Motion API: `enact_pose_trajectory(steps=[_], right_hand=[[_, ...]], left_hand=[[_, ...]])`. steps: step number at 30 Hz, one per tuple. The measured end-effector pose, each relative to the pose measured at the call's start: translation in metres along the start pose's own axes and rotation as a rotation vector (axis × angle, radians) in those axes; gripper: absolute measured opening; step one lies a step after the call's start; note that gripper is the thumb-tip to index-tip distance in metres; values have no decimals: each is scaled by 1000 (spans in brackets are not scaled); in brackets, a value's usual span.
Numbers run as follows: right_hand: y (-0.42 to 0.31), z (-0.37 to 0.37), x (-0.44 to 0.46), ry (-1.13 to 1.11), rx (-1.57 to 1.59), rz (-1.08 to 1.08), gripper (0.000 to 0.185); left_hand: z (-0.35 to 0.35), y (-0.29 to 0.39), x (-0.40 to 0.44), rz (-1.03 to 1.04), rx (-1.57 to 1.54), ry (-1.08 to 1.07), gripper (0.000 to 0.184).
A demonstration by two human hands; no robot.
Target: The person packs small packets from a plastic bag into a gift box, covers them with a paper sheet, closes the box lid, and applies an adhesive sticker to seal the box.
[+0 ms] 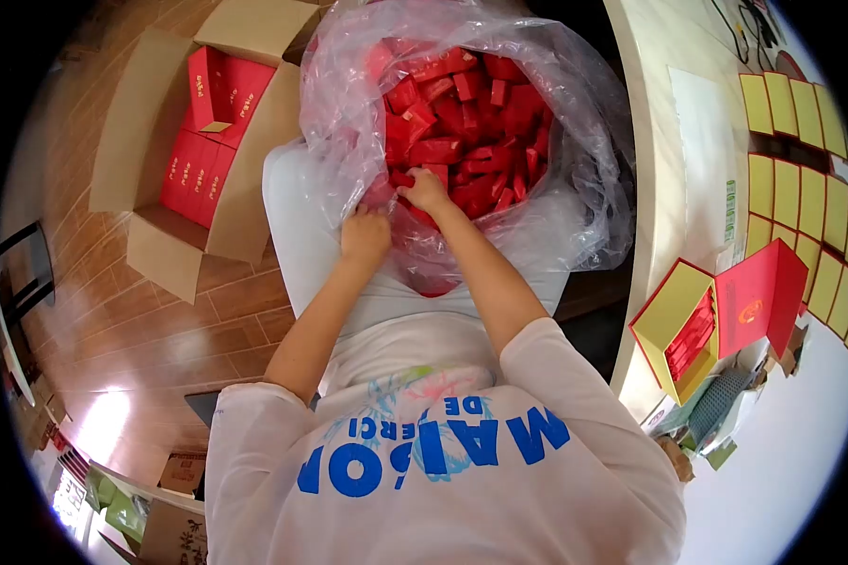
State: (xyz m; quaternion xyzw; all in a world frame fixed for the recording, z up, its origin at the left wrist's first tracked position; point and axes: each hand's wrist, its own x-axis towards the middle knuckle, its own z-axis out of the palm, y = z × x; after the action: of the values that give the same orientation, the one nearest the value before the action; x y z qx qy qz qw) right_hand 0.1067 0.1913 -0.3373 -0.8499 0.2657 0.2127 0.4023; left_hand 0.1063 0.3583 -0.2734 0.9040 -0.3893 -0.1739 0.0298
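A clear plastic bag (pixel 589 122) full of small red packets (pixel 466 113) stands open between my knees. My left hand (pixel 366 234) is closed on the near left edge of the bag, its fingertips partly hidden by the plastic. Just inside the bag's mouth, my right hand (pixel 426 190) has its fingers bent round a red packet at the near left of the pile. Its fingertips show only in part.
On the floor at left is an open cardboard carton (pixel 122 141) with red boxes (pixel 193 179) inside. The table (pixel 655 311) at right bears an open red gift box (pixel 688 330) holding red packets, and several yellow-lined boxes (pixel 801 198).
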Motion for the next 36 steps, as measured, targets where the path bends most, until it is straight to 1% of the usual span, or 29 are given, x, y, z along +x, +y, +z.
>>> enact_pose_trajectory(steps=[2, 4, 5, 6, 7, 8, 9, 10, 11, 12, 13, 14, 16, 17, 18, 19, 20, 21, 22, 24, 25, 26, 28, 29, 31, 32, 34, 35, 36], right_hand=[[1, -10, 0, -20, -114, 94, 39], [13, -25, -7, 297, -5, -16, 25], [19, -39, -13, 371, 93, 6, 22], [70, -24, 15, 333, 340, 29, 21], [57, -50, -4, 261, 634, 124, 18], [41, -73, -24, 189, 928, 219, 17], [36, -81, -34, 198, 922, 223, 17], [35, -87, -42, 75, 1148, 247, 12], [33, -91, -49, -58, 1372, 268, 9], [28, -89, -57, -110, 1435, 323, 8], [31, -79, -58, -220, 1466, 367, 11], [34, -67, -58, -333, 1495, 412, 14], [13, -60, -77, -499, 1296, 415, 22], [6, -54, -80, -496, 1211, 473, 22], [13, -44, -75, -497, 1214, 477, 22], [23, -33, -67, -288, 861, 313, 22], [35, -24, -62, -82, 506, 152, 22], [38, -25, -63, 178, -10, 33, 21], [54, -21, -57, 182, -6, 41, 21], [87, -11, -44, -13, -39, -40, 27], [88, -7, -46, -100, -76, -24, 41], [89, -4, -48, -99, -76, -24, 41], [68, -11, -60, -161, -155, 161, 51], [64, -13, -60, -162, -154, 160, 51], [66, -12, -56, -353, -103, 193, 70], [68, -12, -57, -351, -100, 194, 70], [72, -12, -58, -228, -127, 111, 54], [74, -14, -55, -232, -125, 109, 54], [82, -16, -48, -106, 194, 159, 45]], left_hand=[[-8, 4, 4, -4, -55, 36, 13], [-17, 9, 11, -144, -297, 26, 16], [-22, 10, 13, -146, -306, 23, 16], [-30, 12, 15, -205, -465, 13, 20], [-33, 14, 17, -262, -623, 2, 24], [-28, 14, 20, -256, -633, 0, 24], [-21, 11, 24, -233, -948, 46, 33], [-17, 11, 28, -205, -1261, 92, 43], [-13, 13, 32, -201, -1267, 91, 43], [-11, 15, 36, -195, -1448, 135, 54], [-7, 15, 39, -190, -1627, 183, 66], [-2, 13, 43, -195, -1627, 186, 66], [8, 8, 47, -174, -1526, 210, 78], [7, 5, 45, -177, -1524, 207, 78], [-7, 2, 44, -257, -1525, 72, 78], [-14, 1, 43, -337, -1521, -65, 79], [-13, 2, 41, -338, -1518, -74, 79], [-9, 3, 41, -372, -1479, 41, 75], [-6, 5, 42, -401, -1438, 157, 71], [-4, 3, 44, -388, -1481, 124, 66], [-7, 2, 44, -394, -1492, 76, 66], [-9, 1, 43, -404, -1503, 30, 66], [3, 0, 46, -407, -1549, 31, 67], [10, 0, 47, -408, -1596, 30, 67], [4, 2, 46, -413, -1621, 33, 66], [2, 2, 46, -419, -1648, 38, 65], [-11, 6, 45, -432, -1694, 27, 65], [-17, 6, 43, -449, -1741, 16, 66], [-20, 5, 43, -455, -1739, 18, 66]])
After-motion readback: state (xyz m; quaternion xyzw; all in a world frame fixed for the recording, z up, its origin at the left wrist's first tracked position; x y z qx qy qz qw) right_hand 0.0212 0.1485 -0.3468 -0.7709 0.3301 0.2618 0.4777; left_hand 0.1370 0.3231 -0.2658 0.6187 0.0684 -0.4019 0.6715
